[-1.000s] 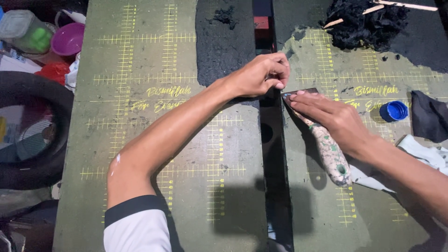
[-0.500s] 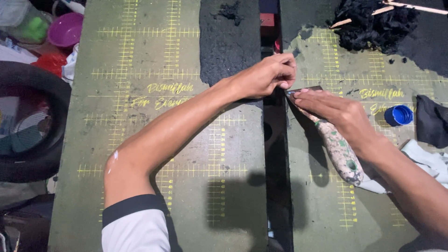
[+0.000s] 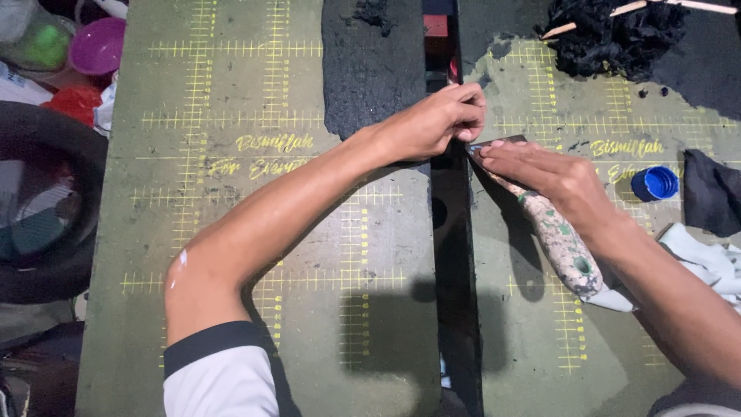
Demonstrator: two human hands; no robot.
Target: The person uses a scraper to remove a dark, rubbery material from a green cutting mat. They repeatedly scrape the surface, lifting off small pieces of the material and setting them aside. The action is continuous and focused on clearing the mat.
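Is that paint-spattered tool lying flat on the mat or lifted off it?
Lying flat: the tool rests lengthwise on the right cutting mat, its handle flat on the mat, the right hand pressing its front end down.
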